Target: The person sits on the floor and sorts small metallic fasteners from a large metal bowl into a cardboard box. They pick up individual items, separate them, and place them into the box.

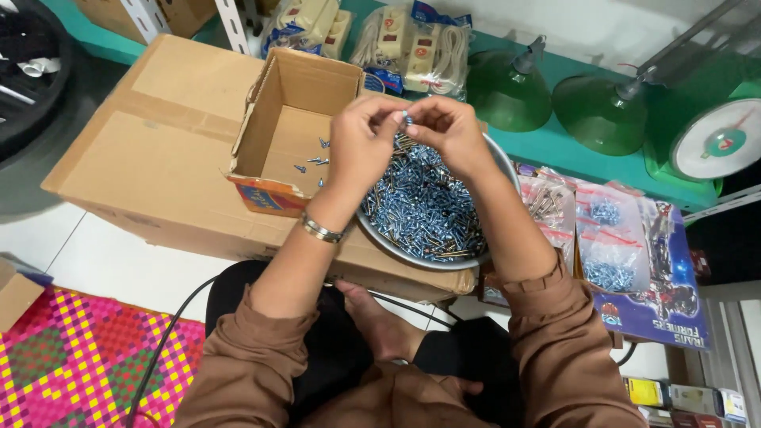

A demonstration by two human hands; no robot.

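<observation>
Both hands, left hand (361,143) and right hand (448,131), pinch one small bluish steel screw (407,119) between closed fingers above the round metal bowl (507,170) of screws on the flattened cardboard box (158,158); judged light, rigid, slippery, sharp-tipped, best held at head and shank

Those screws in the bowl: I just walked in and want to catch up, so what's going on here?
A seated person holds both hands together above a metal bowl heaped with bluish screws. The left hand and right hand pinch a few screws between the fingertips. The bowl rests on a large flat cardboard box. Beside it, a small open carton has only a few screws on its bottom. Filled plastic bags of screws lie to the right.
</observation>
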